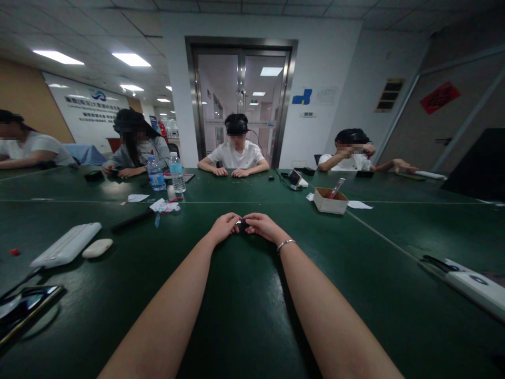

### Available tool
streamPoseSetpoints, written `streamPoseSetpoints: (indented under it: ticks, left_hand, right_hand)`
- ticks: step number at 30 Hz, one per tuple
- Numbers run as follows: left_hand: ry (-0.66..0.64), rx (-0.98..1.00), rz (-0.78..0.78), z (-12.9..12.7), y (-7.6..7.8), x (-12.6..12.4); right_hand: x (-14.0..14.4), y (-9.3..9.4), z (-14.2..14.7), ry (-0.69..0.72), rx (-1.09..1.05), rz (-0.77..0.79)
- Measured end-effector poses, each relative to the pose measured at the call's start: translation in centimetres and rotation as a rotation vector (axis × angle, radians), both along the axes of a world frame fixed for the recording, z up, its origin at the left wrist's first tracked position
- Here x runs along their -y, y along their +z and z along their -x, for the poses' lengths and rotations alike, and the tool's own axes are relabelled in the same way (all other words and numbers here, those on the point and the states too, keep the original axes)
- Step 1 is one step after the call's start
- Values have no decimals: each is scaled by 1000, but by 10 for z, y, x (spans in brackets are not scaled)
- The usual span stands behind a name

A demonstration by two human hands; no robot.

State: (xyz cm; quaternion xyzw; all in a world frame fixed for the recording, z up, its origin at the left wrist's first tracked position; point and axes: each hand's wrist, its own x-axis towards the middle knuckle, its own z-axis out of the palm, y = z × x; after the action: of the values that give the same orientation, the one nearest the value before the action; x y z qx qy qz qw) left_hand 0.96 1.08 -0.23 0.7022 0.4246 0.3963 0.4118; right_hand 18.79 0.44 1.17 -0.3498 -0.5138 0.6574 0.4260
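Observation:
Both arms stretch forward over the dark green table (pixel 244 295). A small dark object with a silvery end (pixel 243 223) sits between my fingertips, too small to name surely. My left hand (pixel 224 227) is closed, its fingers pinching the silvery end. From the other side, my right hand (pixel 265 226) pinches the dark part. Curled fingers partly hide the object. A metal bracelet (pixel 285 245) circles my right wrist.
Left of my arms lie a white power bank (pixel 68 244), a pale rounded case (pixel 97 248) and a phone (pixel 29 310). Farther off stand water bottles (pixel 156 176) and a small box (pixel 330 203). Several people sit across; a white device (pixel 473 284) lies right.

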Motion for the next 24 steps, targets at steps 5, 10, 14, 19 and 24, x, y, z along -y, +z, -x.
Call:
streamPoseSetpoints:
  ticks: [5, 10, 14, 19, 24]
  left_hand:
    - [-19, -14, -7, 1, -2, -1]
    - [-7, -15, -8, 0, -1, 0]
    - [11, -2, 1, -1, -4, -2]
    - [17, -12, 3, 0, -6, -4]
    - [14, -22, -4, 0, -5, -3]
  right_hand:
    - [0, 0, 0, 7, -2, 4]
    - [-1, -1, -1, 7, 0, -3]
    - [0, 1, 0, -3, 16, 3]
    - [2, 3, 1, 0, 12, 9]
    - [2, 2, 0, 9, 3, 0]
